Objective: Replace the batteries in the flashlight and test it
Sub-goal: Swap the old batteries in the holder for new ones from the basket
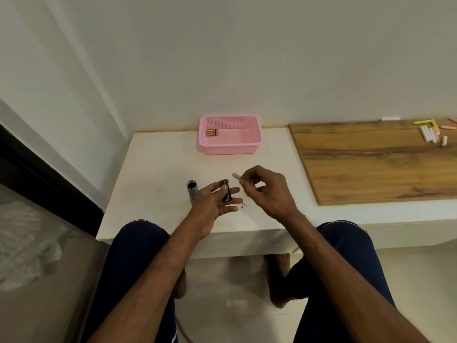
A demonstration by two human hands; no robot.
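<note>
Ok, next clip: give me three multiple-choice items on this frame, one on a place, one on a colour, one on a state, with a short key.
1. Where do the gold batteries lie?
A. In the basket's left part
B. On the wooden board
C. In the left hand

2. What colour is the basket?
A. Blue
B. Pink
C. Green

3. How is the silver flashlight body right now?
A. Closed and lit
B. Held in the right hand
C. Open at its end, on the white table beside the left hand

Key: 1 A, they sit inside the basket near its left wall. 2 B, its mesh walls are plainly pink. 3 C, its dark open mouth shows, while the left hand holds a dark battery holder and the right hand pinches a pale battery in its fingers.
</note>
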